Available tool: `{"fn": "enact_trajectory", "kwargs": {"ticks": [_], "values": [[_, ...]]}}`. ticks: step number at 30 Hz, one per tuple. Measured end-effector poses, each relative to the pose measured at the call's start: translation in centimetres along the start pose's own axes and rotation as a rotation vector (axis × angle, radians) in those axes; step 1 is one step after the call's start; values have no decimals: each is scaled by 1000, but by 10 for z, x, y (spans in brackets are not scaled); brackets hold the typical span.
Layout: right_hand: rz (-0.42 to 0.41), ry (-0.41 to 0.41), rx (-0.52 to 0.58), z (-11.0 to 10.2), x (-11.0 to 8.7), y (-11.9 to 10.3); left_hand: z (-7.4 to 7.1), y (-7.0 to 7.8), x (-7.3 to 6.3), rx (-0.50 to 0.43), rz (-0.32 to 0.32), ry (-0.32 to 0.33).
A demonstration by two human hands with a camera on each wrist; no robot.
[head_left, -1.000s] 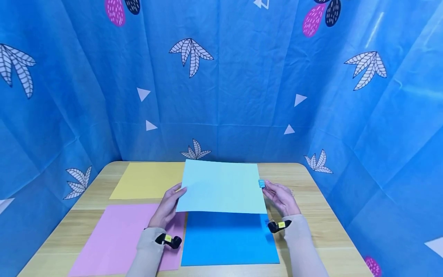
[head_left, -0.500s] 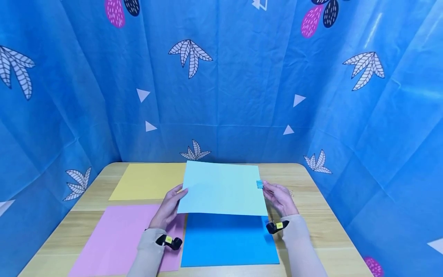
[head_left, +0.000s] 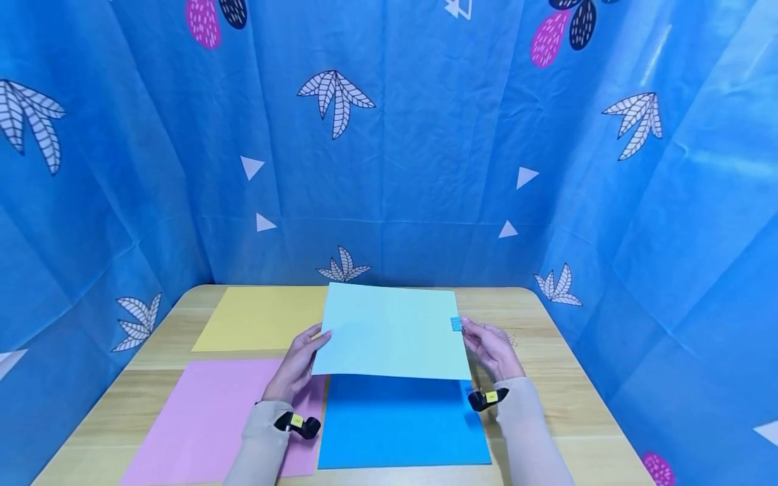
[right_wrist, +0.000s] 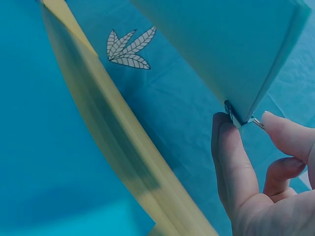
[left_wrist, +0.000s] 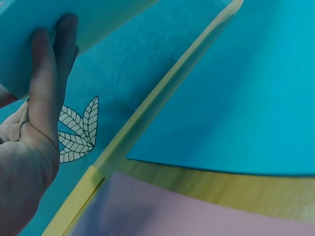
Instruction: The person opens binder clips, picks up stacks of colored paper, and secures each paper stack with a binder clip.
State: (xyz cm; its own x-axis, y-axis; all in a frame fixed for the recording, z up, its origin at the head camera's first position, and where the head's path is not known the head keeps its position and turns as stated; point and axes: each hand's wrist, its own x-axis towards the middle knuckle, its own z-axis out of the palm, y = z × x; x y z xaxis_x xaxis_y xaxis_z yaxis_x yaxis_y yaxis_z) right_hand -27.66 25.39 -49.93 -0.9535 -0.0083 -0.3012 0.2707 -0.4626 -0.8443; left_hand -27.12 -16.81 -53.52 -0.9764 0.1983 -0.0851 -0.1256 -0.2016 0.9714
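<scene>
A mint-green stack of paper [head_left: 389, 331] hangs tilted over a blue sheet [head_left: 404, 432]. My left hand [head_left: 296, 361] holds its left edge, thumb on top and fingers underneath; in the left wrist view, straight fingers [left_wrist: 44, 83] lie along its underside. On the right edge sits a small blue binder clip [head_left: 456, 324], biting the paper. My right hand [head_left: 494, 349] pinches the clip between thumb and fingers. In the right wrist view, the thumb meets a wire handle [right_wrist: 258, 123], while two fingertips [right_wrist: 226, 130] press the clip's other side.
A yellow sheet [head_left: 261, 317] lies at the back left of the wooden table [head_left: 535, 317], with a pink sheet [head_left: 200, 418] in front of it. Beside my right wrist, a small blue item [head_left: 469, 390] shows at the blue sheet's edge. Patterned blue curtain [head_left: 425, 148] encloses the table.
The binder clip has shifted slightly left, further onto the paper's right edge. The mint-green paper has dipped a little. Both hands keep nearly the same places.
</scene>
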Motion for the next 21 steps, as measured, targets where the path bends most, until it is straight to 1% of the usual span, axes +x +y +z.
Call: {"fn": "enact_trajectory", "kwargs": {"ticks": [7, 11, 14, 17, 21], "values": [[5, -7, 11, 0, 2, 3, -1, -1, 1, 17, 2, 0], [16, -18, -1, -2, 4, 4, -1, -1, 2, -6, -3, 8], [19, -30, 20, -3, 5, 4, -1, -2, 2, -24, -1, 15], [14, -31, 26, -4, 5, 5, -1, -2, 2, -18, 2, 10], [7, -42, -54, -5, 5, 5, -3, -2, 2, -18, 3, 13]]}}
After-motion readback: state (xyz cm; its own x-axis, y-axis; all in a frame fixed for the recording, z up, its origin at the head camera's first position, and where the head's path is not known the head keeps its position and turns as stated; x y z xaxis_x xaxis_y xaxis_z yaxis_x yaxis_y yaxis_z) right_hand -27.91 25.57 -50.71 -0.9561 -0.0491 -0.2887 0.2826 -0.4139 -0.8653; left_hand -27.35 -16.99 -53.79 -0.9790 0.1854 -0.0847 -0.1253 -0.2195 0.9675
